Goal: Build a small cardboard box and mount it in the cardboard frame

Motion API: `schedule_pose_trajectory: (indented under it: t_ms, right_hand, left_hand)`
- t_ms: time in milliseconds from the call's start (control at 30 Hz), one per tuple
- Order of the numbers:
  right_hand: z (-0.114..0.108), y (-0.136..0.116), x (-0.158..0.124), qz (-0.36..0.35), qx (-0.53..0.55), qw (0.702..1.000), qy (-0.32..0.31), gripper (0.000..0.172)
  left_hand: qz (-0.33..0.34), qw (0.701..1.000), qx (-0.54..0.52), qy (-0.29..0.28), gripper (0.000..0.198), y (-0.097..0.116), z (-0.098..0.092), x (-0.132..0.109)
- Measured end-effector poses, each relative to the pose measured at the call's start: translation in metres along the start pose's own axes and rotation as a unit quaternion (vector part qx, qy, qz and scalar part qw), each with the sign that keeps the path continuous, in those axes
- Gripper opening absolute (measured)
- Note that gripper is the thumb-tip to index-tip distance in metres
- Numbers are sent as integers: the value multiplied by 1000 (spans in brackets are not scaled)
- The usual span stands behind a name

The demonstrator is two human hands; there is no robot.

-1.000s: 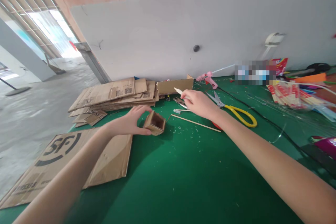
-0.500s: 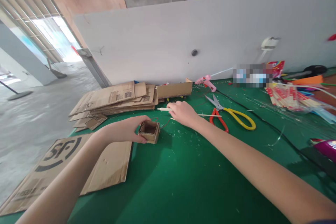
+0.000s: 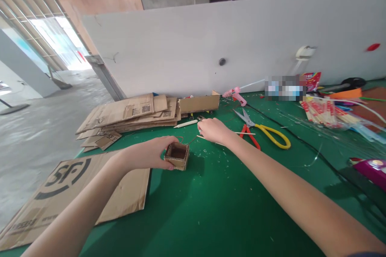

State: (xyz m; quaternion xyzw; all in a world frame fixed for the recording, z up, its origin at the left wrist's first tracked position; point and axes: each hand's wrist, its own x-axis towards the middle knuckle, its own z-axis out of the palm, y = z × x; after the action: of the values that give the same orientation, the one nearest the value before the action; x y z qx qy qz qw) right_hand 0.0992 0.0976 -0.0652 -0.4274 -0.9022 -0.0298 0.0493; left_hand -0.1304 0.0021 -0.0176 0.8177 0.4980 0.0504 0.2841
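My left hand [image 3: 155,153] is closed around the left side of a small open-topped cardboard box [image 3: 177,156], thumb low in front and fingers behind. The box is held close over the green table, its open top facing up. My right hand [image 3: 212,129] is farther back, with curled fingers; whatever they may grip is hidden. Just left of it lies a white pen-like stick [image 3: 186,123], apart from the fingers. Small dark bits [image 3: 201,118] lie just beyond the fingertips. Thin wooden sticks [image 3: 245,133] run under and beside the right hand.
Scissors with yellow handles [image 3: 273,136] and red-handled pliers [image 3: 251,138] lie right of the hand. Behind are a pink glue gun [image 3: 235,95] and a cardboard strip [image 3: 199,104]. Stacked cardboard [image 3: 126,112] and a printed sheet [image 3: 126,192] occupy the left. A black cord [image 3: 301,140] crosses the right.
The white pen-like stick, earlier at my right fingers, now lies on the table, and the right hand has shifted right of it. My left hand has brought the box slightly right and nearer.
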Motion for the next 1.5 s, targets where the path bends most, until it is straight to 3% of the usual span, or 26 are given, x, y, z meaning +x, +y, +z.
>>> schedule_pose_trajectory:
  t_ms: [233,400,500,600,733,867,967,1133,1267,1367,1500]
  right_hand:
    - [1,-21,25,-35,32,997,56,25]
    - [3,-21,19,-22,55,996,65,40]
    - [-7,-13,7,-2,61,997,50,42]
    - [-21,2,-9,38,33,999,-19,36]
    - [-37,38,-29,127,3,988,-84,30]
    - [-40,81,-46,276,-40,953,-114,40]
    - [-35,105,-55,318,-35,929,-184,35]
    - [-32,111,-62,323,-32,922,-210,37]
    - [-44,92,-62,297,-37,937,-181,43]
    - [-51,70,-59,217,-1,962,-167,44]
    - [-46,36,-54,64,75,983,-158,34]
  left_hand:
    - [8,1000,18,-9,58,5,10,1]
    - [1,998,11,56,56,11,16,7]
    - [37,995,-13,95,54,12,20,14]
    - [69,986,-57,140,55,6,23,18]
    - [89,957,-202,188,51,-5,28,24]
    - [105,921,-279,253,54,-4,35,29]
    - [95,907,-307,273,55,3,40,31]
    - [78,914,-325,228,55,6,43,28]
    - [54,974,-212,60,55,-1,28,16]
    - [49,992,-89,-69,61,-2,12,4]
    - [47,993,-1,-106,69,8,7,-3]
